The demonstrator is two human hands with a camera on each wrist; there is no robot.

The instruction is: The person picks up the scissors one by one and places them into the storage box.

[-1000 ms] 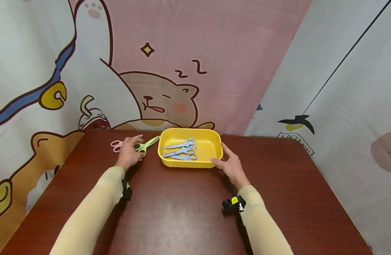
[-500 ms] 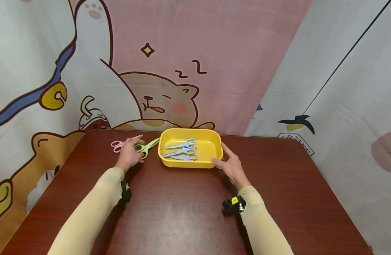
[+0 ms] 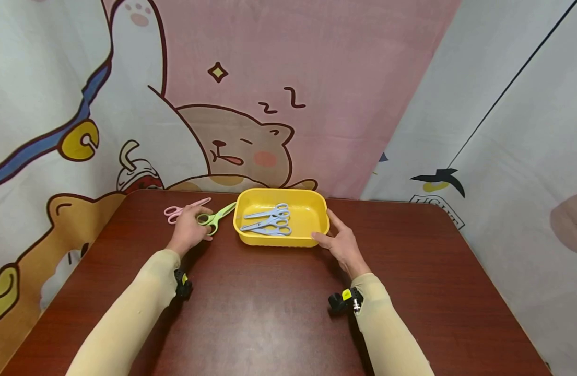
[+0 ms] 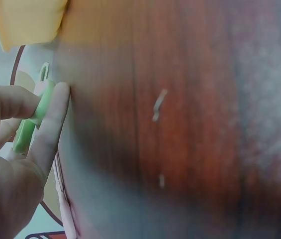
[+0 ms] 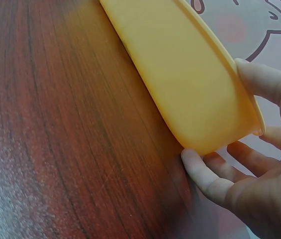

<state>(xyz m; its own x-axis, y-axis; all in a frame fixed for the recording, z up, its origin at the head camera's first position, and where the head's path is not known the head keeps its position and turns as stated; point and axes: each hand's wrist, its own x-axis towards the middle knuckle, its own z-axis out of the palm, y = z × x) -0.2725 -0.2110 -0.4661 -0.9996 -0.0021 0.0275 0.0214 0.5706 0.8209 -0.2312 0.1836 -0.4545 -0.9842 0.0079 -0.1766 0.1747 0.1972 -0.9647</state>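
Observation:
In the head view, my left hand (image 3: pixel 188 230) pinches the handle end of the green scissors (image 3: pixel 218 215), left of the yellow tray. The left wrist view has a green handle (image 4: pixel 26 135) between thumb and fingers. Pink scissors (image 3: pixel 174 213) lie just beyond this hand, partly hidden by it. At the tray's right end, my right hand (image 3: pixel 342 245) grips the yellow tray (image 3: pixel 269 242). Its thumb is on the rim and its fingers lie along the wall, as the right wrist view shows (image 5: pixel 195 84). Several light-blue scissors (image 3: pixel 269 223) lie inside the tray's left half.
The brown table (image 3: pixel 269 303) ends just behind the tray. A cartoon-printed cloth (image 3: pixel 354 78) hangs behind it. Both wrists carry a small black camera.
The left hand and forearm have shifted slightly left and toward me. The green scissors' handle has turned a little and shows more. The right hand and tray have stayed put.

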